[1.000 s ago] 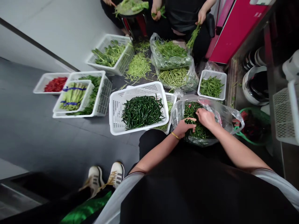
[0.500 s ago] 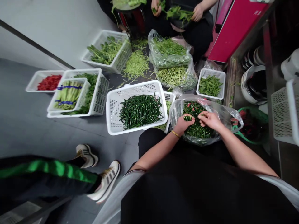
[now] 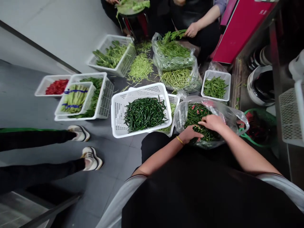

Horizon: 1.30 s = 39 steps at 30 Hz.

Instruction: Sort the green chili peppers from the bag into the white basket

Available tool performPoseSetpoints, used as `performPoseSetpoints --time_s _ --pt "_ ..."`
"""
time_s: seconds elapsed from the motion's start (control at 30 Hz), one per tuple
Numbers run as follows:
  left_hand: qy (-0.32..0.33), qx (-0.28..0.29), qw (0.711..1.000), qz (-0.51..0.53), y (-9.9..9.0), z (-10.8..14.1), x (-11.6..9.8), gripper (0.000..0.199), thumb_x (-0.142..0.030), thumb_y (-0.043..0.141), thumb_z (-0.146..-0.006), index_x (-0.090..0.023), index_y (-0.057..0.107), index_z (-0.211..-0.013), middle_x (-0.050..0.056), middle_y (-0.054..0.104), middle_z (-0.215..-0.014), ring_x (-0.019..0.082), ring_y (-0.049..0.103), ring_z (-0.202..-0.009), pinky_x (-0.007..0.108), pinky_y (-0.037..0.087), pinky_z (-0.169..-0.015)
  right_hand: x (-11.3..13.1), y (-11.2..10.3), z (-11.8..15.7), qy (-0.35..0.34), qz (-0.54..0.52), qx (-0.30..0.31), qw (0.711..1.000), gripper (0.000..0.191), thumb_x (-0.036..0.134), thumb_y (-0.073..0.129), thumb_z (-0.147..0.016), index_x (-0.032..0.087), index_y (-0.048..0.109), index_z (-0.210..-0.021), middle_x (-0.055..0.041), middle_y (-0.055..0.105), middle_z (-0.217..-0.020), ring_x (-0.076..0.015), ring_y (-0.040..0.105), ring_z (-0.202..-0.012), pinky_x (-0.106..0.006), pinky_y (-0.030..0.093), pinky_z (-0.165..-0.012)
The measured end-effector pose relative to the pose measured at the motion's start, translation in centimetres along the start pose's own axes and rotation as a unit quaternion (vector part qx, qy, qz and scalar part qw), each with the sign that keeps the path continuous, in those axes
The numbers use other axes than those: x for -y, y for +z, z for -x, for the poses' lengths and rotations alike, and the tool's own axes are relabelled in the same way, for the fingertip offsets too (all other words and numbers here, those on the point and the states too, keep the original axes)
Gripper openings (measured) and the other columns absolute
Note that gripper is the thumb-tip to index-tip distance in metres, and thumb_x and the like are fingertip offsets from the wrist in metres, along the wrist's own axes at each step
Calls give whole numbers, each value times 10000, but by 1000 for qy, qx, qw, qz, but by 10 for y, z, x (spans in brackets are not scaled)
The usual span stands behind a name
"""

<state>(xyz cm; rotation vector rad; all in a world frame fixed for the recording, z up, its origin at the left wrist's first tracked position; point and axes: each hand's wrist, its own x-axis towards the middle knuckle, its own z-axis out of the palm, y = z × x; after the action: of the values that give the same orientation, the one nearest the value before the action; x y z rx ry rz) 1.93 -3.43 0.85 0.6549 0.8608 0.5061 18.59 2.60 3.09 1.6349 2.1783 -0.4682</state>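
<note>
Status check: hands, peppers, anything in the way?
Left hand and right hand among green peppers in clear bag; grips unclear. White basket of peppers alongside. Nothing seen blocking hands.

The light in here is cool, flat and rather dim, seemingly from overhead. It's kindest toward ten o'clock, where the pale wall catches a soft glow, and poorest at two, where everything sinks into near-black. Small glints dot the green chillies by the centre, while the clear plastic bag at three throws streaky glare. Down at five the black apron swallows nearly all detail. Edges stretch: the pale sleeve at seven looks pulled long, and the shoe at eight is slightly soft.
</note>
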Motion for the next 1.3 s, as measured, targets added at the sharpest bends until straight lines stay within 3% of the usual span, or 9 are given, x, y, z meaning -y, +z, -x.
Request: performPoseSetpoints --time_s 0.23,0.43,0.67,0.73,0.87,1.07,1.17,1.23,1.3 --pt "-1 -54 998 24 -4 -6 -5 346 -208 847 -566 -156 567 -762 -27 580 -501 129 529 -457 285 432 -518 0 12 -44 -52 2 -20 998 222 354 578 -933 194 721 -992 -110 713 -1084 -235 664 -927 -285 433 -676" --pt "57 -168 977 122 -7 -17 -5 361 -194 856 -537 -145 568 -750 -21 602 -592 100 543 -525 264 443 -546 -29 28 2 -45 -165 -97 981 136 329 608 -886 200 650 -869 -25 689 -807 -170 614 -712 -262 402 -640" --pt "135 -214 962 103 -9 -26 -1 399 -206 827 -537 -183 519 -791 -63 596 -586 92 537 -545 248 443 -587 14 40 38 -74 -185 -183 963 207 358 538 -941 185 651 -920 -99 692 -952 -201 643 -808 -273 446 -675" --pt "142 -205 966 68 -12 -24 -2 398 -227 821 -556 -191 519 -812 -77 582 -560 95 532 -530 247 432 -586 13 35 37 -101 -286 -158 940 267 431 550 -931 188 660 -921 -85 687 -905 -186 642 -756 -270 465 -657" --pt "176 -115 975 -76 -17 -19 -6 394 -246 842 -548 -170 589 -839 -71 591 -591 89 528 -543 246 410 -606 4 22 31 -67 -542 -79 834 471 653 568 -859 185 629 -851 0 596 -608 -135 547 -494 -246 436 -497" --pt "188 -133 973 -34 -16 -16 -12 407 -319 850 -547 -174 580 -816 -76 555 -575 91 506 -517 260 398 -585 15 12 43 -32 -561 -232 794 467 648 640 -826 200 564 -718 17 559 -565 -116 506 -481 -241 408 -505" --pt "178 -69 981 -41 -13 -10 -17 416 -322 861 -538 -162 615 -832 -57 588 -624 97 519 -536 269 406 -591 11 10 42 -36 -578 -151 801 502 694 545 -867 217 506 -716 39 509 -521 -119 469 -443 -243 374 -469" --pt "166 -26 984 -64 -12 -6 -19 420 -311 867 -537 -150 641 -853 -48 601 -644 97 519 -556 272 407 -606 10 8 37 -65 -533 -97 838 541 715 470 -893 223 452 -669 47 449 -481 -120 433 -436 -242 333 -463" --pt "157 -17 985 -75 -12 -5 -19 396 -280 862 -536 -142 653 -842 -48 593 -638 96 514 -580 269 403 -624 13 6 35 -100 -434 -123 887 559 691 411 -927 217 424 -632 30 445 -504 -124 437 -488 -246 322 -506"
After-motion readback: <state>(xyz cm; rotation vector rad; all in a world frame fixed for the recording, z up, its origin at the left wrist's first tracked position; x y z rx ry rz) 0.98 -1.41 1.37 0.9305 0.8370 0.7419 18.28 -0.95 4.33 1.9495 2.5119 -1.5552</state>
